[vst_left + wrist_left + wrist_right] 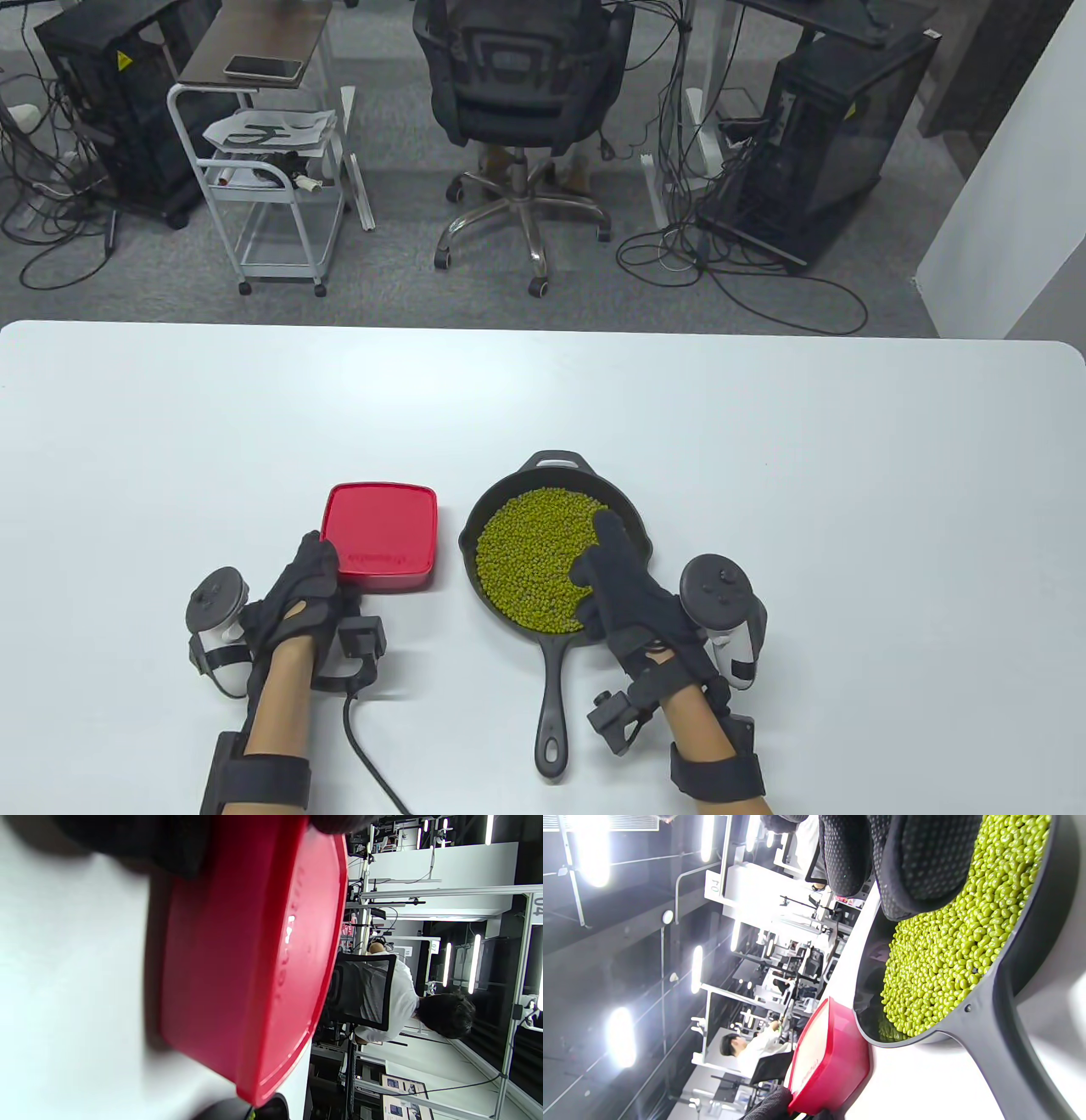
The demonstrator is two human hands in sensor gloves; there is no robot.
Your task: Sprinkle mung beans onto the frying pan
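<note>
A black cast-iron frying pan (551, 671) sits on the white table, handle toward me, filled with green mung beans (530, 560). My right hand (619, 577) lies flat over the pan's right side, fingers (916, 861) spread on the beans (950, 942), holding nothing. A red lidded container (382, 536) sits just left of the pan. My left hand (310, 581) rests against its near-left corner; in the left wrist view the container (250, 963) fills the frame with dark glove at the top edge. The pan also shows in the right wrist view (1005, 1005).
The white table (764, 441) stretches wide behind and to both sides. A black cable (365, 747) trails from my left wrist toward the near edge. An office chair (517, 102) and a cart (271, 170) stand beyond the table's far edge.
</note>
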